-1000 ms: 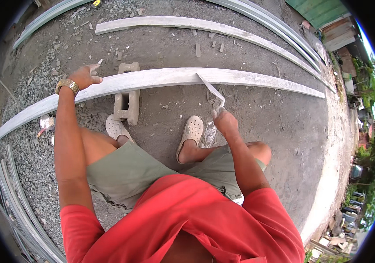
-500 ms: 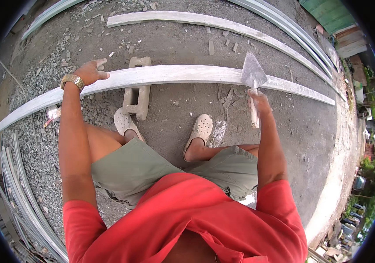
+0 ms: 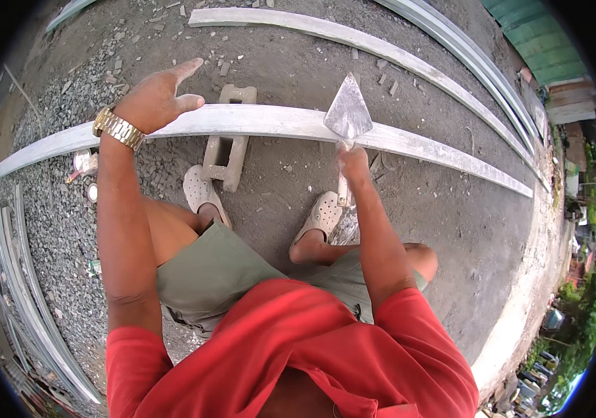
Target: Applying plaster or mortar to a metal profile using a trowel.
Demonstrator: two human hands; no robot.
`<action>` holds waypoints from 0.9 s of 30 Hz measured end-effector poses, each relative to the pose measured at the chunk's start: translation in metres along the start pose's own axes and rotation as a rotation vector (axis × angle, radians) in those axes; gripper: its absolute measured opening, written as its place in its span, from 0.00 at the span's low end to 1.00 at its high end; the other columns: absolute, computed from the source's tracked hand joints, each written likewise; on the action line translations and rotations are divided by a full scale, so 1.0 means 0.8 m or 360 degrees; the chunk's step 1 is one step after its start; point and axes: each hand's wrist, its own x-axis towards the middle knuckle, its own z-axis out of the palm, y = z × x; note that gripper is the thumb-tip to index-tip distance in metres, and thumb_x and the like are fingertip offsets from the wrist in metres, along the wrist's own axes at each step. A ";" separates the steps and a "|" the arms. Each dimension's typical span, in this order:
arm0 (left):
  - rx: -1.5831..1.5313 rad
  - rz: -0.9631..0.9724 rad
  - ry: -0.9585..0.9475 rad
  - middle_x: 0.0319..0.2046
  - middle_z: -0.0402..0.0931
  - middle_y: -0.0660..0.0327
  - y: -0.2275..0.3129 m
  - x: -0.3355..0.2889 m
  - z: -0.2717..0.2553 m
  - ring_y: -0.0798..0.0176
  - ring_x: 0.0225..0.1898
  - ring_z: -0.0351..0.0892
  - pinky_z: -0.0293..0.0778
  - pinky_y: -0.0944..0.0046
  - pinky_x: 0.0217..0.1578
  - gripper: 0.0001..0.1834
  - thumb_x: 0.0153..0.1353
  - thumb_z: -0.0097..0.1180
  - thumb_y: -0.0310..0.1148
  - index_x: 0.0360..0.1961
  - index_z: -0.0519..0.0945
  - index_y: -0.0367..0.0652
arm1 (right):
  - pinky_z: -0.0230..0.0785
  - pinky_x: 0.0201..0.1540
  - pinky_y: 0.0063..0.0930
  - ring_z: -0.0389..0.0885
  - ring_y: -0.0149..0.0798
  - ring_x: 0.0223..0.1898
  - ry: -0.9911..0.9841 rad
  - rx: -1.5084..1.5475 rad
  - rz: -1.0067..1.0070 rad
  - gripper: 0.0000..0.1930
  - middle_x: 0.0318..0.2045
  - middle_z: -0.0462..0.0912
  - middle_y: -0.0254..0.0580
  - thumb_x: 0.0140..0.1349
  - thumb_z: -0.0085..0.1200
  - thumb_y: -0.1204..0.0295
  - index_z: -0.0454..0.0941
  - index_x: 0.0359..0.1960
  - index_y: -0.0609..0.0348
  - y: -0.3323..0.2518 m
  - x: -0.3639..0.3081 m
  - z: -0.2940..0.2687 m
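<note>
A long, whitish bar [image 3: 263, 121] crosses in front of me, resting on a grey hollow concrete block [image 3: 228, 150] left of its middle. My right hand [image 3: 353, 165] is closed round the handle of a pointed trowel [image 3: 349, 111]. The trowel's blade, smeared with grey-white, overlaps the bar right of the block; whether it touches the bar I cannot tell. My left hand [image 3: 155, 99], with a gold watch [image 3: 118, 128] at the wrist, is over the bar's left part, thumb and fingers stretched apart, holding nothing.
A second whitish bar [image 3: 353, 38] and a bundle of metal lengths [image 3: 465, 59] lie farther off. More metal lengths [image 3: 36, 299] lie at the left on gravel [image 3: 68, 230]. A small can [image 3: 85, 161] stands by my left forearm. My clogs [image 3: 322, 212] are near the block.
My right hand has moved left along the bar with the trowel. My left hand has lifted off the bar and shifted right, its fingers opening wider.
</note>
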 end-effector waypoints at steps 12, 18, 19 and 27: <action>0.0126 -0.0054 -0.0222 0.59 0.66 0.45 0.009 -0.001 0.009 0.46 0.59 0.67 0.62 0.56 0.60 0.36 0.55 0.57 0.40 0.65 0.62 0.43 | 0.64 0.17 0.33 0.72 0.35 0.14 -0.0065 -0.0203 -0.0059 0.18 0.17 0.75 0.41 0.61 0.55 0.61 0.74 0.27 0.69 -0.059 0.002 0.059; 0.0168 -0.0172 -0.0108 0.59 0.66 0.44 -0.013 -0.045 -0.011 0.45 0.60 0.66 0.60 0.57 0.61 0.36 0.54 0.58 0.39 0.64 0.63 0.42 | 0.62 0.16 0.29 0.69 0.35 0.12 0.0004 0.0583 0.0418 0.18 0.10 0.67 0.36 0.63 0.53 0.62 0.71 0.20 0.61 -0.020 0.008 -0.042; 0.0177 -0.0263 -0.0172 0.59 0.66 0.43 -0.007 -0.044 -0.014 0.45 0.60 0.66 0.60 0.57 0.61 0.36 0.54 0.58 0.39 0.64 0.63 0.42 | 0.64 0.17 0.31 0.72 0.36 0.15 0.0149 0.0326 0.0348 0.19 0.11 0.69 0.40 0.64 0.51 0.62 0.73 0.21 0.64 -0.009 0.007 -0.028; 0.0024 -0.0021 -0.0086 0.55 0.70 0.41 -0.016 -0.041 0.006 0.44 0.57 0.69 0.65 0.55 0.57 0.36 0.53 0.59 0.40 0.63 0.64 0.41 | 0.69 0.38 0.46 0.79 0.62 0.34 0.0228 -0.0379 -0.0161 0.25 0.30 0.80 0.65 0.62 0.50 0.54 0.77 0.27 0.71 -0.043 -0.010 0.002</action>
